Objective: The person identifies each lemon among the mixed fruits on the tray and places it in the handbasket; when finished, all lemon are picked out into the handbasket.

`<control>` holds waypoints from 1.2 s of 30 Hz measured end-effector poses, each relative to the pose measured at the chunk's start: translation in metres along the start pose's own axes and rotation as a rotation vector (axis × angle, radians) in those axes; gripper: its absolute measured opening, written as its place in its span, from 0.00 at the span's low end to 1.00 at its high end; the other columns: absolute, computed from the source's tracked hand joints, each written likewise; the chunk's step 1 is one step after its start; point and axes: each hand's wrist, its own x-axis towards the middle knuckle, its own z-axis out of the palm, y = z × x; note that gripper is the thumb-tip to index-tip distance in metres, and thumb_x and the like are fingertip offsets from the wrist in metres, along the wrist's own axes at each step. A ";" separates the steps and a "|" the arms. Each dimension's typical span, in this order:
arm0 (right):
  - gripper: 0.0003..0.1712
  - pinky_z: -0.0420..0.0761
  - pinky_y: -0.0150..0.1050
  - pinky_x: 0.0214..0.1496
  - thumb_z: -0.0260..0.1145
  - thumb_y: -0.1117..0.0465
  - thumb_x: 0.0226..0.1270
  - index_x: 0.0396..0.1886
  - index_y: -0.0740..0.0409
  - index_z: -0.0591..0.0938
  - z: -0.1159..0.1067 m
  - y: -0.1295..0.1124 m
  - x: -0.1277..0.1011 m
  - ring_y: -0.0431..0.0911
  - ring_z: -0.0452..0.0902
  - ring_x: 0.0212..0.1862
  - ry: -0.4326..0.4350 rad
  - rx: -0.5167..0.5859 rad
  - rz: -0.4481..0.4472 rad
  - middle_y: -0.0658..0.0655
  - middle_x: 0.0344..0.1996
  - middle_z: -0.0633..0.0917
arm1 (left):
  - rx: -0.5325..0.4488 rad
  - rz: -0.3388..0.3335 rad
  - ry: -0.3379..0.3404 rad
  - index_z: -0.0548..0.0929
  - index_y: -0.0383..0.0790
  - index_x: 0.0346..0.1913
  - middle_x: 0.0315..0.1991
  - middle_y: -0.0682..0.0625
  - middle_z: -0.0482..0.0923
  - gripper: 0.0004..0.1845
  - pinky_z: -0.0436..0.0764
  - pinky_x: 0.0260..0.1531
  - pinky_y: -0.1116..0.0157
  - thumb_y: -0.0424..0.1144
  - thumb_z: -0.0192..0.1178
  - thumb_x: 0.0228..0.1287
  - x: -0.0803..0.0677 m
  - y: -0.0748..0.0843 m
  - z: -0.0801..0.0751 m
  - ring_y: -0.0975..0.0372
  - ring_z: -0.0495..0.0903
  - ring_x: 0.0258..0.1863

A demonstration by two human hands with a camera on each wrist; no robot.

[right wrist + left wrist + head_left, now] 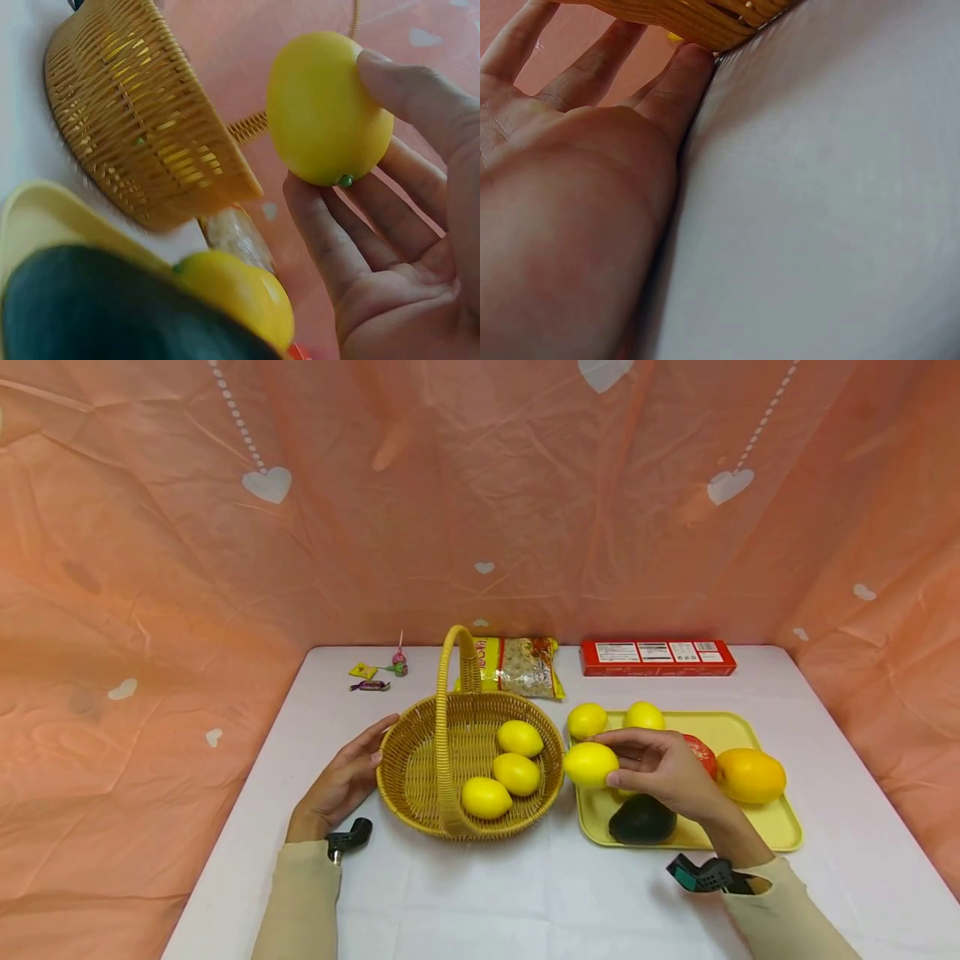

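Observation:
My right hand (667, 772) pinches a lemon (591, 765) between thumb and fingertips, raised at the right rim of a wicker basket (408, 814). In the right wrist view, that lemon (322, 105) shows a small green stem end. Three more lemons (486, 798) lie inside the basket, on the right side of its tall handle (442, 735). With extended fingers, my left hand (348, 781) touches the basket's left side. Its little-finger edge lies along the white tabletop in the left wrist view, fingertips under the woven wall (697, 22).
A yellow tray (780, 839) on the right bears lemons (643, 716), an avocado (642, 820), a larger orange-yellow fruit (752, 776) and a partly hidden red fruit (700, 753). Behind stand a snack bag (525, 667), a red box (657, 658), a lollipop (399, 662) and small wrapped candies (370, 686).

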 end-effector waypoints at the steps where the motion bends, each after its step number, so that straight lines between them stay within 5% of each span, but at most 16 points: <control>1: 0.26 0.89 0.37 0.59 0.74 0.76 0.70 0.67 0.74 0.82 0.004 0.001 0.006 0.42 0.91 0.56 -0.003 0.001 0.006 0.45 0.60 0.89 | 0.001 0.000 -0.001 0.59 0.44 0.88 0.81 0.55 0.66 0.35 0.78 0.71 0.66 0.30 0.49 0.84 0.000 0.000 0.000 0.65 0.73 0.74; 12: 0.25 0.87 0.37 0.64 0.79 0.69 0.68 0.64 0.60 0.88 0.034 0.006 0.052 0.46 0.90 0.60 -0.023 -0.074 -0.029 0.61 0.60 0.89 | 0.004 -0.008 -0.002 0.58 0.44 0.89 0.82 0.54 0.64 0.35 0.77 0.71 0.66 0.31 0.49 0.84 0.000 -0.001 0.000 0.65 0.72 0.75; 16: 0.26 0.86 0.37 0.64 0.83 0.64 0.65 0.62 0.55 0.90 0.043 0.003 0.060 0.46 0.90 0.59 0.005 -0.241 -0.066 0.57 0.58 0.91 | 0.005 -0.010 -0.002 0.58 0.44 0.89 0.83 0.53 0.63 0.35 0.77 0.71 0.66 0.31 0.50 0.84 0.000 -0.001 -0.001 0.66 0.72 0.75; 24: 0.27 0.88 0.52 0.64 0.87 0.57 0.59 0.58 0.56 0.91 0.056 -0.004 0.069 0.50 0.90 0.55 0.025 -0.682 -0.193 0.53 0.53 0.93 | -0.003 -0.020 0.007 0.59 0.45 0.89 0.83 0.53 0.63 0.35 0.78 0.71 0.66 0.32 0.51 0.84 0.001 -0.001 -0.001 0.65 0.73 0.75; 29: 0.25 0.89 0.52 0.60 0.87 0.57 0.59 0.54 0.59 0.90 0.063 -0.007 0.074 0.50 0.90 0.51 0.027 -0.760 -0.233 0.54 0.49 0.93 | -0.008 -0.022 0.011 0.60 0.45 0.88 0.83 0.53 0.63 0.35 0.78 0.71 0.66 0.31 0.52 0.84 0.001 0.000 0.000 0.65 0.73 0.75; 36: 0.24 0.89 0.48 0.55 0.87 0.53 0.58 0.51 0.56 0.91 0.066 -0.016 0.081 0.47 0.88 0.46 -0.013 -0.810 -0.163 0.53 0.45 0.93 | -0.011 -0.013 0.001 0.62 0.47 0.88 0.82 0.55 0.66 0.34 0.78 0.71 0.66 0.31 0.51 0.84 0.000 0.000 0.000 0.65 0.74 0.74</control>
